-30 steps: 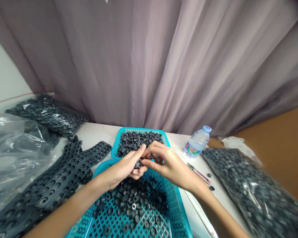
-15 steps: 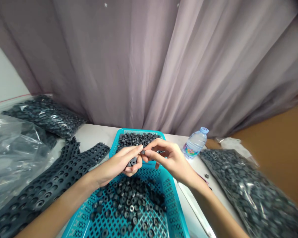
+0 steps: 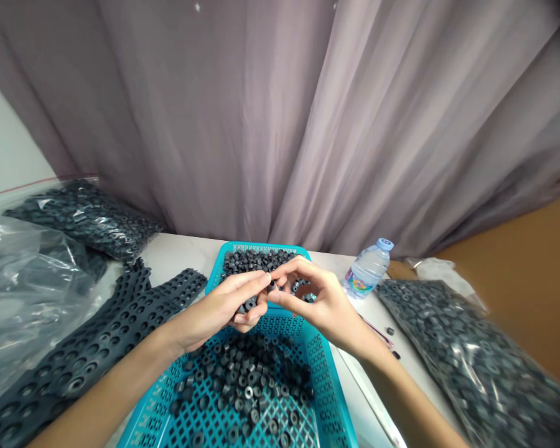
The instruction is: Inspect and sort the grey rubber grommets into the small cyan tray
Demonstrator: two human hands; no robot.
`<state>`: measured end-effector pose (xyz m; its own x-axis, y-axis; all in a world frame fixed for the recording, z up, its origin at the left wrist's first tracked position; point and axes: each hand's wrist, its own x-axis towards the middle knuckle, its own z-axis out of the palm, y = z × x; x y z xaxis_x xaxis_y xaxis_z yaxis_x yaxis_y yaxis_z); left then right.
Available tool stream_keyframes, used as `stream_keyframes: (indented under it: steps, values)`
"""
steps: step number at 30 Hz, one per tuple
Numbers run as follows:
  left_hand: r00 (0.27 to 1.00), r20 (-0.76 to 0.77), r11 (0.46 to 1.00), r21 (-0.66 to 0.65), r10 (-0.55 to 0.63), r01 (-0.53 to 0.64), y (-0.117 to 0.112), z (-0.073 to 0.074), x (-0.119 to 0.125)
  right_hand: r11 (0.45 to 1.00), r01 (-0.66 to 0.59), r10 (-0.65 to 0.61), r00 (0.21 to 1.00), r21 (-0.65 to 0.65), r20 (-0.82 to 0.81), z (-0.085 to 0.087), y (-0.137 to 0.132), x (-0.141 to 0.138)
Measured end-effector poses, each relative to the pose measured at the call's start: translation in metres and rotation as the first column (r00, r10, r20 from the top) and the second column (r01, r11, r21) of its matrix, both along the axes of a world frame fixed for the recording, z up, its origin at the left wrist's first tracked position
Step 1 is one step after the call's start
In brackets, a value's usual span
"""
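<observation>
My left hand [image 3: 238, 300] is curled around several small black ring-shaped pieces [image 3: 249, 304], its thumb reaching toward my right fingers. Between the thumb and fingertips of my right hand [image 3: 315, 295] is one small black ring [image 3: 271, 286], close to the left fingertips. Both hands hover over the near turquoise basket [image 3: 329, 379], where loose black rings [image 3: 249, 373] lie spread across the bottom. Just behind the hands stands a second turquoise basket [image 3: 224, 252], filled with more small black rings [image 3: 256, 258] and partly hidden by the hands.
Perforated black rubber sheets [image 3: 116, 323] lie at left, beside a clear plastic bag [image 3: 23, 286] and a bag of black pieces [image 3: 84, 211]. A water bottle [image 3: 368, 270], pink-handled tweezers-like tool [image 3: 378, 331] and large bag of black pieces [image 3: 466, 354] are at right.
The black ring at my right fingertips has turned and shows more clearly now. My right thumb and fingers have spread slightly around it, while my left hand has barely moved.
</observation>
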<state>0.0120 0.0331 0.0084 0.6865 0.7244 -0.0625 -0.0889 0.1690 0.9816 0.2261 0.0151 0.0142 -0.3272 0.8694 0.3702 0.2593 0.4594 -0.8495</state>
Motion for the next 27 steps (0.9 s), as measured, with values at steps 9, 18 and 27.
stream_keyframes:
  steps: [9,18,27]
  values:
    - [0.999,0.006,0.999,0.012,0.034,-0.034,0.0014,0.0029,-0.0025,0.996,-0.002,0.001,1.000,0.090,0.019,0.0010,0.0003,0.0060]
    - [0.998,-0.027,0.999,0.022,0.050,-0.050,0.0020,0.0048,-0.0024,0.995,-0.018,0.014,0.999,0.098,0.035,0.0002,0.0012,0.0082]
    - [1.000,-0.021,1.000,0.011,0.017,-0.016,0.0005,0.0024,-0.0036,0.986,-0.033,0.022,0.998,0.165,0.067,0.0027,0.0015,0.0087]
